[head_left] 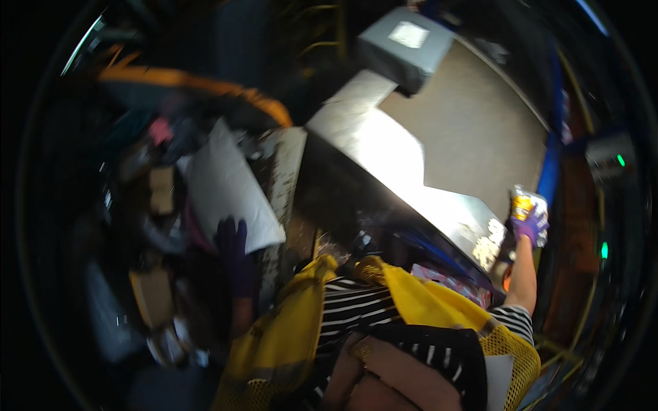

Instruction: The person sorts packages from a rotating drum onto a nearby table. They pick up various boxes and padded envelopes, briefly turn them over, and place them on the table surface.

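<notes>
My left hand [235, 257], in a dark purple glove, reaches to the lower edge of a large white mailer envelope [231, 190]. Its fingers lie extended over that edge; the thumb is hidden in shadow, so a grip cannot be made out. The mailer slants across a pile of parcels. Far to the right, my right hand [529, 228], in a purple glove, is closed on a small clear plastic packet [522, 204] with yellow and silvery parts. It holds the packet at the near right corner of a metal-edged work surface [478, 118].
A grey wrapped box [406, 46] with a white label rests at the surface's far end. Cardboard boxes [152, 298] and bags fill the dark left side. A worn metal edge [284, 180] divides pile from surface. At right are a blue post [549, 164] and a device with a green light [611, 156].
</notes>
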A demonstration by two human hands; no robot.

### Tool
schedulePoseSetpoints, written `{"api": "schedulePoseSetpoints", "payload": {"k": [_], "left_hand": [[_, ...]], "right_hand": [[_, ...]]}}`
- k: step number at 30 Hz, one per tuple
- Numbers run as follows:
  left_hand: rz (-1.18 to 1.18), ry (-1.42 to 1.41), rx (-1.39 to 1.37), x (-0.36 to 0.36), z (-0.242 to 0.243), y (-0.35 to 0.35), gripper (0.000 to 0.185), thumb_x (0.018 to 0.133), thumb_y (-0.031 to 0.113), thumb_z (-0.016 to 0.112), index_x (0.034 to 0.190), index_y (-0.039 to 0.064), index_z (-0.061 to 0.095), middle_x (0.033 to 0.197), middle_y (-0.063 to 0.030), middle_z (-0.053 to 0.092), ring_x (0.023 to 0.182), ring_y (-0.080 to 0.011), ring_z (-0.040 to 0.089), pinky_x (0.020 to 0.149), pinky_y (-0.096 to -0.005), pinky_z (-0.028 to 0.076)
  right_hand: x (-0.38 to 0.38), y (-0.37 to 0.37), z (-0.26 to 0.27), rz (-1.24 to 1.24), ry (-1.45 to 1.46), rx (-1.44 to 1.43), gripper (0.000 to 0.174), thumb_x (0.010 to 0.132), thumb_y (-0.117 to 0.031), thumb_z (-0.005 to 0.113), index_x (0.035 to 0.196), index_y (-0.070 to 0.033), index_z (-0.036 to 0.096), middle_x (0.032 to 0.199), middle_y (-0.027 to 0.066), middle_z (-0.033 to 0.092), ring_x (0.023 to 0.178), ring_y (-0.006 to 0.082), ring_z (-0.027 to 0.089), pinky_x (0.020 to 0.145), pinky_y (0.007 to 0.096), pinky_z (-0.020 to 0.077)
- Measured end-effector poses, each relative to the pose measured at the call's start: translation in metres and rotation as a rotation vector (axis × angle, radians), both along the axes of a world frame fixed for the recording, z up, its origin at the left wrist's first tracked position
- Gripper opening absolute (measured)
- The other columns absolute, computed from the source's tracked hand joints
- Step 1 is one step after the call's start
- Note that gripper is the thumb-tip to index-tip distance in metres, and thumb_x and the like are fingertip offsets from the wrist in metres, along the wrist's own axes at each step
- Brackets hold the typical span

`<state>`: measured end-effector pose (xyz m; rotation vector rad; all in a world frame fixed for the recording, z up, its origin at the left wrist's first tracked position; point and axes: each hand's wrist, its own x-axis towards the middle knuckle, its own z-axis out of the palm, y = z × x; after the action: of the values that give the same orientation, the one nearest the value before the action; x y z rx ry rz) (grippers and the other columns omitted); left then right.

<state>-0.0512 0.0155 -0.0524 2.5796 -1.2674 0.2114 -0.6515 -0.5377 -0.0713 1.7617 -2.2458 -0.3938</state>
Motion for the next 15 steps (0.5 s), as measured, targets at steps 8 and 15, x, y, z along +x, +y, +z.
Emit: {"api": "schedulePoseSetpoints", "payload": {"k": [8,15], "left_hand": [[0.542,0.979,-1.429,-0.012,0.135,0.037,0.043,0.099,0.024,0.057,0.133,-0.002,0.053,0.126,-0.0157,0.06,0.116,-0.0239,0.056,0.102,-0.0404,0.044],[0.527,1.449,-1.392,-0.031,-0.053,0.085,0.054,0.096,0.026,0.063,0.14,0.002,0.045,0.133,-0.0163,0.054,0.124,-0.0283,0.05,0.105,-0.0427,0.042]], "right_hand": [[0.156,-0.024,0.041,0.683,-1.33,-0.277,0.05,0.089,-0.009,0.071,0.135,0.0,0.055,0.131,0.0123,0.059,0.116,0.0211,0.058,0.101,0.0319,0.0454],[0.295,-0.001,-0.062,1.084,-0.528,-0.216,0.072,0.081,-0.02,0.077,0.145,-0.01,0.045,0.148,0.0169,0.043,0.137,0.0353,0.039,0.111,0.0409,0.0353]]}}
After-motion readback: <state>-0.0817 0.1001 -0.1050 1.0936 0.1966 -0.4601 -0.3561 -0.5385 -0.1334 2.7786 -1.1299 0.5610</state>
